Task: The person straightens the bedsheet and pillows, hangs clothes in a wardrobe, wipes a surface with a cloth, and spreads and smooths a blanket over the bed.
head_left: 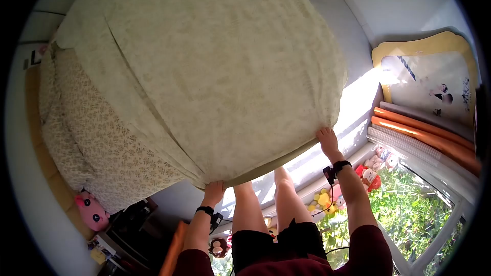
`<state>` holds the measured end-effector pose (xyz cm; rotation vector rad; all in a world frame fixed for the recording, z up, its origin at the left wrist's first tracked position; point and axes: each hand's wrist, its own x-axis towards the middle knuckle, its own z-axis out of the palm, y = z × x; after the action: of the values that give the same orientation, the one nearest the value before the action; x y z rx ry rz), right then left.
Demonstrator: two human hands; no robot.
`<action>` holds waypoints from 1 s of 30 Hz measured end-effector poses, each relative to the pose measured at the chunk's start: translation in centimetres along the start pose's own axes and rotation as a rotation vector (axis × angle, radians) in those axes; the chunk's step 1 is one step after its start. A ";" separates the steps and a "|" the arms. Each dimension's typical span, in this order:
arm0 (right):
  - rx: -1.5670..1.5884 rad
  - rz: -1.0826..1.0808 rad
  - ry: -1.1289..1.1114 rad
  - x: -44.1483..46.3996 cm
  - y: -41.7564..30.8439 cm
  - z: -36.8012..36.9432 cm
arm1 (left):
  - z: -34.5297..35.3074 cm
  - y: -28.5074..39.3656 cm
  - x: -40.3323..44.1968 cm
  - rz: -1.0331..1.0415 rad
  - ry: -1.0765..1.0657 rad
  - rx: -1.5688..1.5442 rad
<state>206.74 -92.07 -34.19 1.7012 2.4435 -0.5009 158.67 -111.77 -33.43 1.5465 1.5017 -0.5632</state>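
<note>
A pale green bed sheet (220, 71) is spread over the bed, with long creases running along its left side. At its near edge, toward the left corner, my left hand (215, 191) is closed on the sheet's border. My right hand (326, 137) grips the same sheet near its right corner, fingers bent over the edge. Between my hands, a darker strip of the sheet's edge shows. A floral-patterned cover (102, 128) lies to the left and meets the sheet. Both wrists carry dark bands with small wired devices.
A pink plush toy (92, 212) sits lower left beside dark furniture (134, 227). On the right are a window (409, 199), orange curtains (424, 133) and a yellow-framed board (391, 51). Several plush toys, one a yellow flower (323, 199), line the sill.
</note>
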 end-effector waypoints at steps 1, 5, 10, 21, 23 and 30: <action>0.012 0.017 0.014 0.1 0.1 0.3 | 1.4 -0.7 1.0 0.021 0.127 0.163; 0.138 0.035 -0.003 1.3 -0.2 -0.7 | 0.7 0.0 3.6 0.068 0.237 0.053; 0.279 -0.035 -0.061 4.8 -4.5 -3.1 | -6.5 1.1 2.7 0.039 0.567 -0.148; 0.429 -0.522 -0.089 12.1 -29.8 -5.0 | -7.4 -10.5 -4.3 -0.232 0.963 -0.504; 0.448 -0.704 -0.072 13.1 -36.2 -4.8 | -7.5 -13.0 -4.9 -0.223 0.992 -0.550; 0.409 -0.830 -0.081 17.7 -54.1 -1.1 | -9.1 -20.3 -7.8 -0.095 1.016 -0.726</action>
<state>150.21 -92.88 -27.46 0.6180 3.0445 -1.1804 135.77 -111.02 -27.98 1.1741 2.1666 0.8033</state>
